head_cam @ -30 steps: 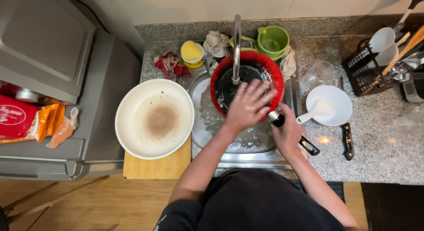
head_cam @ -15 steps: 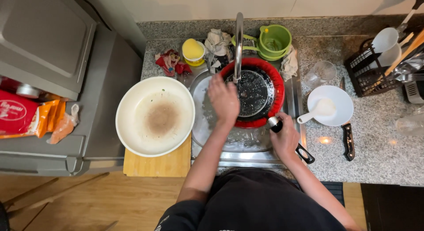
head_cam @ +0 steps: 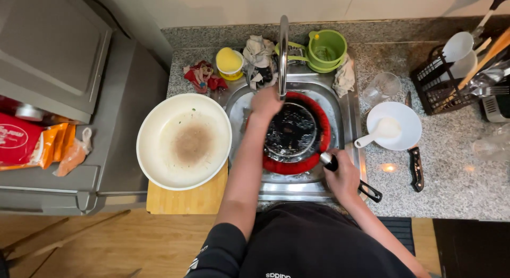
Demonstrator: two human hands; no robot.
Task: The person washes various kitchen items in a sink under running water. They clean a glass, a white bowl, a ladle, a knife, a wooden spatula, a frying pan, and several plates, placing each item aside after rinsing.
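Sink (head_cam: 348, 124) largely filled by red pan (head_cam: 295, 163); faucet (head_cam: 283, 55) stands over its rear edge. White bowl (head_cam: 183, 141) blocks the left side on the cutting board (head_cam: 186, 198). Right bench (head_cam: 451, 187) open beyond knife (head_cam: 415, 166) and white plate (head_cam: 406, 124).

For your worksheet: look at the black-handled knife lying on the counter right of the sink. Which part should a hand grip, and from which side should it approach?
Grip the knife by its black handle, the end nearer the counter's front edge. Come from above and from the front, since it lies flat on the granite counter with the blade pointing back toward the white plate, whose rim seems to cover the blade's base. That likely keeps fingers off the blade.
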